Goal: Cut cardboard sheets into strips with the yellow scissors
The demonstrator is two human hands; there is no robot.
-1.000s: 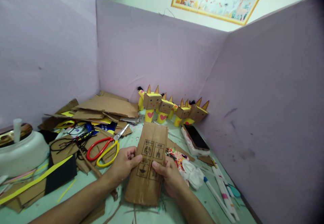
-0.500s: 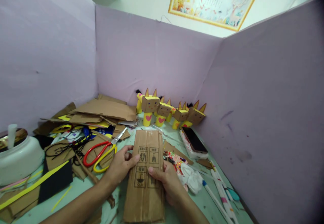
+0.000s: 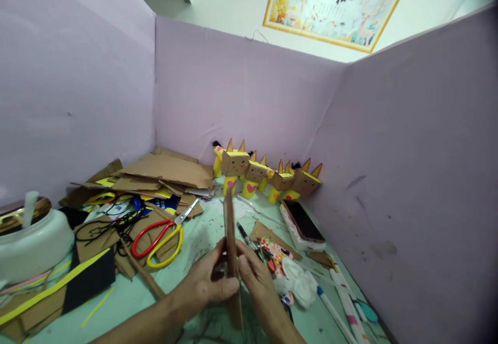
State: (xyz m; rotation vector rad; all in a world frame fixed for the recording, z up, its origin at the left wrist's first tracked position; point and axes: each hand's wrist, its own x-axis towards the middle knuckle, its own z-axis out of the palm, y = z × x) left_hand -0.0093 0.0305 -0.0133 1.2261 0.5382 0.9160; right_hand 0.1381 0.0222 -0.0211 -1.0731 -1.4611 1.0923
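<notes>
A brown cardboard piece stands edge-on between my two hands, so its printed face is out of sight. My left hand grips it from the left, thumb near its edge. From the other side my right hand presses on it with the fingers flat along the surface. Scissors with one red and one yellow handle lie to the left of my hands. Just beyond the cardboard stand several yellow and brown cardboard animal figures with pointed ears or horns and heart shapes.
Stacked cardboard sheets lie at the back left, near black cord and a white pot. On the right are a phone on a white pack, crumpled white tissue and several white pens. Purple panels enclose the table.
The cardboard has turned from lying face-up toward me to standing edge-on. Both hands have shifted slightly lower with it. The whole view has moved a little.
</notes>
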